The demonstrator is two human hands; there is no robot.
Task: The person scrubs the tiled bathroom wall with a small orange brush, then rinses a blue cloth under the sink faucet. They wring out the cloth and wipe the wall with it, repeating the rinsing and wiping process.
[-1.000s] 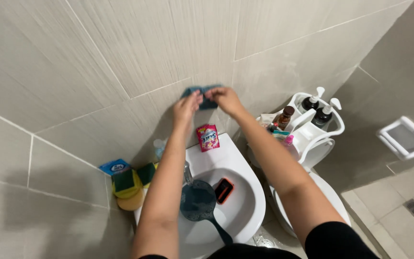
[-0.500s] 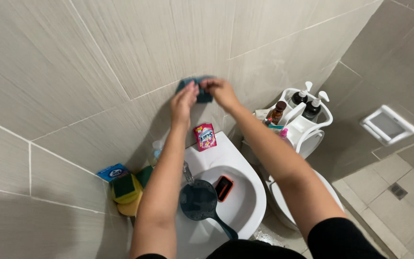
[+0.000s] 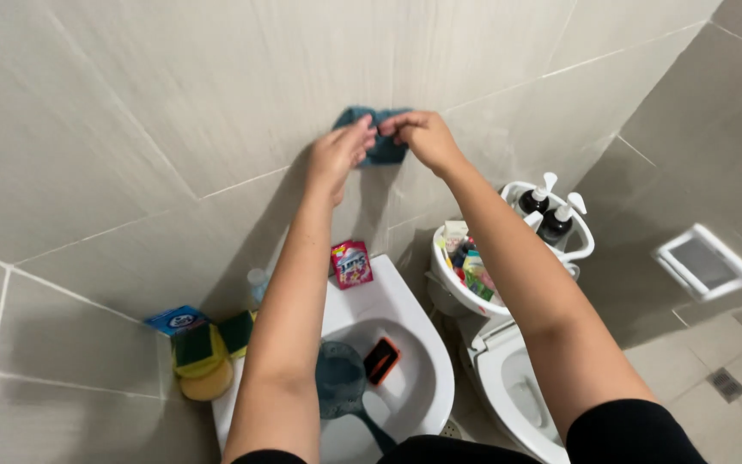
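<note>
I've got both hands up on the grey tiled wall (image 3: 173, 103), meeting over a teal cloth (image 3: 377, 137). My left hand (image 3: 338, 155) has its fingers pinched on the cloth's left edge, and my right hand (image 3: 422, 137) is curled over the right edge, gripping it too. The cloth is bunched between them, flat against the tile, well above the basin.

Down below, the white sink (image 3: 414, 344) sits between my forearms. In its bowl I see a dark blue scoop (image 3: 341, 382) with its handle pointing toward me, and just beside it a small black and orange item (image 3: 381, 359). A pink packet (image 3: 351, 264) leans at the back of the sink against the wall. Off to the left, green and yellow sponges (image 3: 208, 352) are stacked beside a blue box (image 3: 178, 320). To the right, a white basket (image 3: 508, 258) holds bottles, two dark pump bottles (image 3: 543, 215) among them, above the toilet (image 3: 517, 387).
</note>
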